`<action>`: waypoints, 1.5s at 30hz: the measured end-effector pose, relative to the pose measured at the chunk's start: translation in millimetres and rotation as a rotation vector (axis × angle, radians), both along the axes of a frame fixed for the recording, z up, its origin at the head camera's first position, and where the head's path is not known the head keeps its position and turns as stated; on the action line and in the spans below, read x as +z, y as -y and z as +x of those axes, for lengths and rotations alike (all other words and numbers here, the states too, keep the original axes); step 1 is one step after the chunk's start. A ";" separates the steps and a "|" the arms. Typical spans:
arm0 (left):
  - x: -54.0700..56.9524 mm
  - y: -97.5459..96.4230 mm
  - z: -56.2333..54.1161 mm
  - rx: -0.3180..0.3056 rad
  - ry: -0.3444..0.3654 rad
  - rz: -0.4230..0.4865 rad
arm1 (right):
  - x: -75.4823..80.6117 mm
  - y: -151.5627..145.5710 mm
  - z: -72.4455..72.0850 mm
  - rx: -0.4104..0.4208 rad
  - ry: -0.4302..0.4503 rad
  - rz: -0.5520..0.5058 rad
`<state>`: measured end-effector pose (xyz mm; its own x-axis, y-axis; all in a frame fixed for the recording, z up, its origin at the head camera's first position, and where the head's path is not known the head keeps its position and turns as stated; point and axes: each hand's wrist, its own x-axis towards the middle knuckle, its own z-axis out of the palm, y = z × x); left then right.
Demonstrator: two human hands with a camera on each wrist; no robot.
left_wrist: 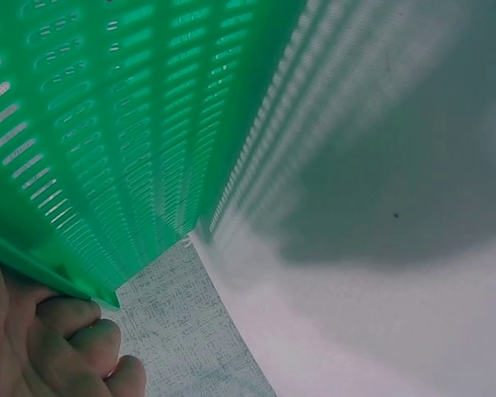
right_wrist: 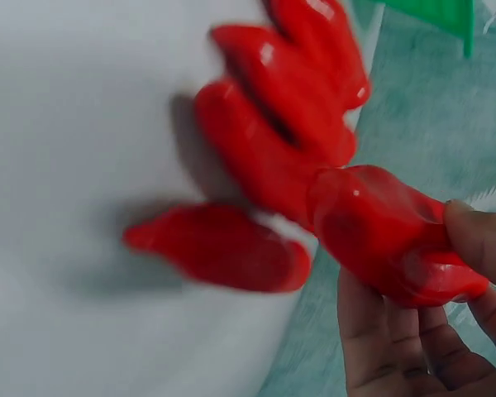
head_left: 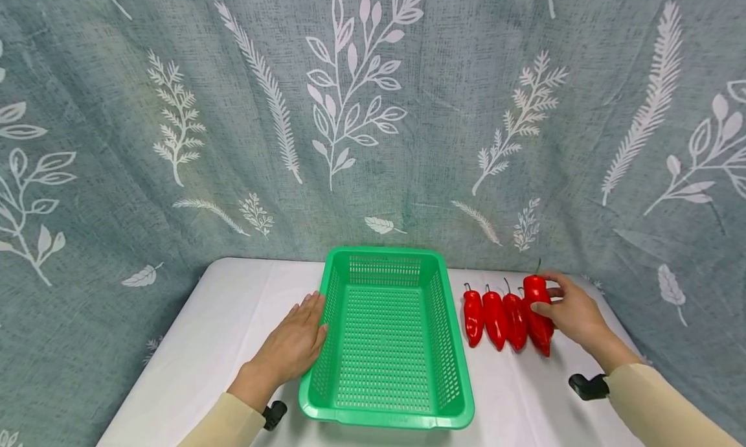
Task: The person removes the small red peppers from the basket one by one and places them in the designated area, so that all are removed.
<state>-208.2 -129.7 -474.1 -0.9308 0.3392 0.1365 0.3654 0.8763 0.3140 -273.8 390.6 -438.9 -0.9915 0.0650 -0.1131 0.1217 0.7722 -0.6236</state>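
A long red pepper (head_left: 534,287) with a thin stem is pinched between the thumb and fingers of my right hand (head_left: 574,309). In the right wrist view, this held pepper (right_wrist: 372,231) is raised off the table, and another red pepper (right_wrist: 219,250) lies below it. More red peppers (head_left: 495,320) lie side by side to the left of that hand, stems pointing away. My left hand (head_left: 294,340) rests with extended fingers against the left rim of a green perforated plastic basket (head_left: 384,419). The basket has nothing inside.
A white cloth covers the table (head_left: 233,304). Behind it hangs a grey-green curtain (head_left: 419,175) with white leaf prints. The basket stands in the middle, between my left hand and the row of peppers.
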 end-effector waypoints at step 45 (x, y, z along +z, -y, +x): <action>-1.5 0.9 -0.3 0.007 0.026 0.010 | -59.2 -51.4 -13.2 -0.093 0.175 0.184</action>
